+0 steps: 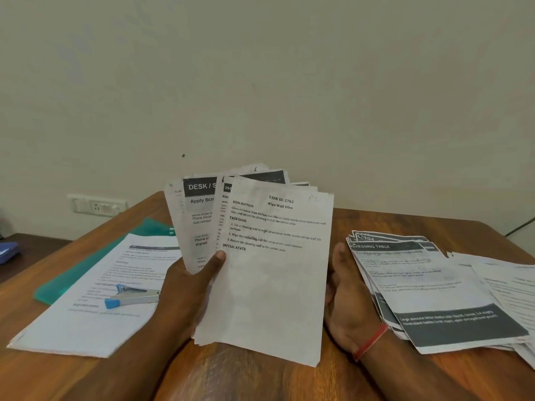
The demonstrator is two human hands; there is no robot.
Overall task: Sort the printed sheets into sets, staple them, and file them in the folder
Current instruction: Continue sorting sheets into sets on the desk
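Observation:
My left hand (pixel 191 287) grips a fanned bundle of printed sheets (pixel 269 273) upright over the table, thumb on the front. The front sheet reads "Wipe Wall Tiles". My right hand (pixel 347 296) sits behind the bundle's right edge, fingers straight, most of them hidden by the paper. A blue and silver stapler (pixel 131 296) lies on a stack of sheets (pixel 86 311) at the left. Under that stack lies a teal folder (pixel 84 270). A pile of dark-banded sheets (pixel 428 287) lies to the right.
The wooden table (pixel 260 380) ends at a plain wall. More white sheets (pixel 509 287) spread at the far right edge. A wall socket (pixel 97 204) is behind the table at left. A dark side surface with a blue object (pixel 8 251) is at far left.

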